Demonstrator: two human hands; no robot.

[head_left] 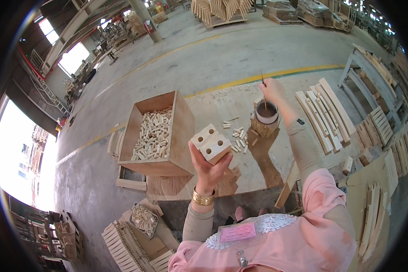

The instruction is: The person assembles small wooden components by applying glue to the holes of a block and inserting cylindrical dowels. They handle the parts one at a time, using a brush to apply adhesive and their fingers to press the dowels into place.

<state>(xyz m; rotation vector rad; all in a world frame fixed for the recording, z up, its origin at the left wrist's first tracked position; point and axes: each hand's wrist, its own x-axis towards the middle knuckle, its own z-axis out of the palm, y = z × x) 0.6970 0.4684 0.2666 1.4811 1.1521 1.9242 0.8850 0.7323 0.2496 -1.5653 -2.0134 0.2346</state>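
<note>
My left hand (207, 171) is wrapped round light wooden blocks (211, 143), which sit side by side with their drilled end faces turned up. Over the worktable (213, 108), my right hand (273, 90) pinches a thin stick (264, 103). The stick's lower end goes into an open pot (266, 119) of brownish liquid. Between the blocks and the pot lie several loose wooden dowels (239, 139). Left of my left hand stands a large wooden box (182, 131) with a heap of dowels (154, 135) inside.
Curved wooden slats (325, 119) lie at the table's right side, with a grey rack (365, 75) beyond them. A small bin (144, 221) of wood pieces and stacked slats (122, 247) stand at lower left. Yellow lines (240, 85) cross the floor behind the table.
</note>
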